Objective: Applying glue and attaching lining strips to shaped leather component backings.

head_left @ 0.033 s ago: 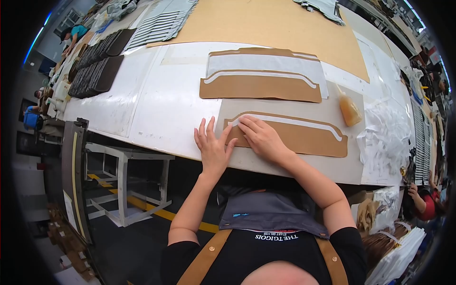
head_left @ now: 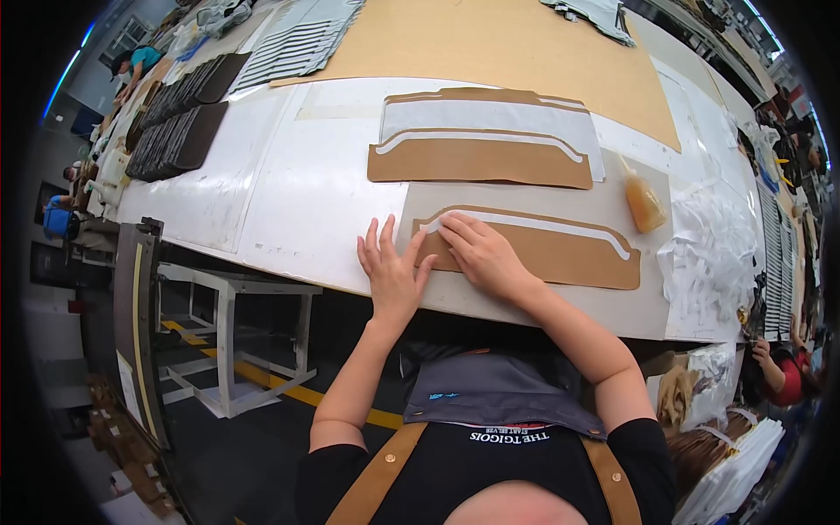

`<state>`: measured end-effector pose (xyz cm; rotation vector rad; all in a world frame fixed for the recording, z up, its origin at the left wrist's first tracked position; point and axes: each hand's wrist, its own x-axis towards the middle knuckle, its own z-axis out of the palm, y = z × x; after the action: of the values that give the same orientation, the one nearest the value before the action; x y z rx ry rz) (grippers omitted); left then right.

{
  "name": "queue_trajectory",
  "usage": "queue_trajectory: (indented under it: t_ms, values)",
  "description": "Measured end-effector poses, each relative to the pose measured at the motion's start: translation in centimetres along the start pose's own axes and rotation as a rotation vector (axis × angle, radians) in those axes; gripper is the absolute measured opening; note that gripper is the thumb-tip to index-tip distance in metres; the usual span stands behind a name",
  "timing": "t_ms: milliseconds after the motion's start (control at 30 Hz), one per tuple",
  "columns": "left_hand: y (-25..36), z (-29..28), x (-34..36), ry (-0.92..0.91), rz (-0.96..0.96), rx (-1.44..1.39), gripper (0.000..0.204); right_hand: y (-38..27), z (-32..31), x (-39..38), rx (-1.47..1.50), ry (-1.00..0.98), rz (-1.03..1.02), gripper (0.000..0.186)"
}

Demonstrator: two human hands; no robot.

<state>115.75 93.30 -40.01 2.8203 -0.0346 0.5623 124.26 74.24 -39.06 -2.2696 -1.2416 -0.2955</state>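
A brown panel (head_left: 525, 258) with a curved upper edge lies flat at the table's near side. A white strip (head_left: 560, 226) follows its curve, bending down at the right end. My right hand (head_left: 486, 255) rests on the panel's left part, its outstretched fingers together and fingertips pressing the strip near its left bend. My left hand (head_left: 394, 271) lies at the panel's left end with fingers spread; its index fingertip is close to the strip's end. Just beyond lies a second brown panel (head_left: 481, 163) with a similar white strip, overlapping a white sheet (head_left: 481, 114) with brown edging.
A squeeze bottle of amber liquid (head_left: 645, 203) lies right of the panels, beside a heap of white strips (head_left: 713, 254). Stacked dark pieces (head_left: 179, 140) and grey striped pieces (head_left: 297, 44) sit far left. A tan sheet (head_left: 490, 44) covers the far table. Other people are at the sides.
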Motion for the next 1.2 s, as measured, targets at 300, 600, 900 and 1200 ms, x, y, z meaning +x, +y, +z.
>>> queue_trajectory:
  t_ms: [300, 600, 900, 1200]
  values:
    - [0.1, -0.1, -0.2, 0.018, -0.028, 0.057, 0.044, -0.2, 0.9, -0.1, -0.048, -0.013, 0.012, 0.047]
    - [-0.6, -1.1, 1.0, -0.088, 0.041, 0.047, 0.046, -0.6, -0.2, -0.9, 0.187, 0.004, 0.165, 0.047]
    - [2.4, 1.9, 2.6, -0.107, 0.207, -0.211, 0.066, 1.0, -3.1, -5.0, -0.018, 0.036, 0.287, 0.055]
    - [5.5, 4.5, 3.6, -0.284, 0.355, -0.124, 0.075, 1.8, -5.1, -8.9, -0.195, -0.123, 0.433, 0.08]
